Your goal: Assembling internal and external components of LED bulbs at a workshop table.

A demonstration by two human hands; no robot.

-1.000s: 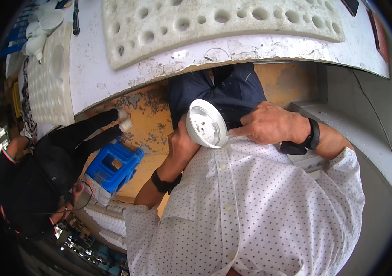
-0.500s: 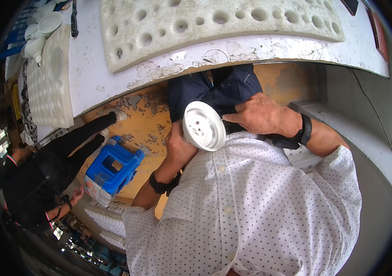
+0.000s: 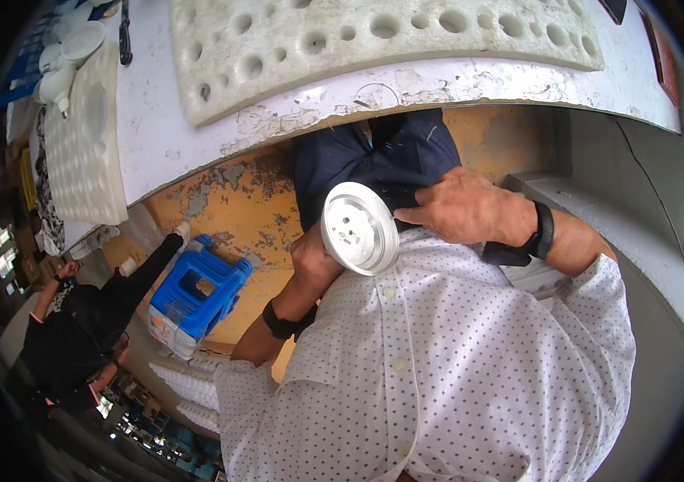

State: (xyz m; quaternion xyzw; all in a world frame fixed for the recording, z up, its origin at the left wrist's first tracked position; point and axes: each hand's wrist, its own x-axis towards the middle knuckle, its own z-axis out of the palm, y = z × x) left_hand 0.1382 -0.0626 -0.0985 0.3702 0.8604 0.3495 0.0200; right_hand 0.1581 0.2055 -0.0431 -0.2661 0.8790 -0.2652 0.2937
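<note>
A white, round, cup-shaped lamp housing is held in front of my shirt, its wide mouth tilted up. Inside it shows a flat white disc with a few small holes and dark marks. My left hand grips the housing from behind on its left side, fingers partly hidden. Close to the housing's right rim is my right hand. Its index finger points at the rim, with the fingertip touching or almost touching it. The other fingers are curled under, and whatever they may hold is hidden.
A thick white foam board with round holes lies on the worn white table. Another foam tray, white lamp housings and a black-handled tool are at left. A blue plastic stool stands on the floor near a person in black.
The housing has shifted slightly down and right, and its disc has turned a little. My right hand has moved slightly down and right with it. The person at left has changed pose.
</note>
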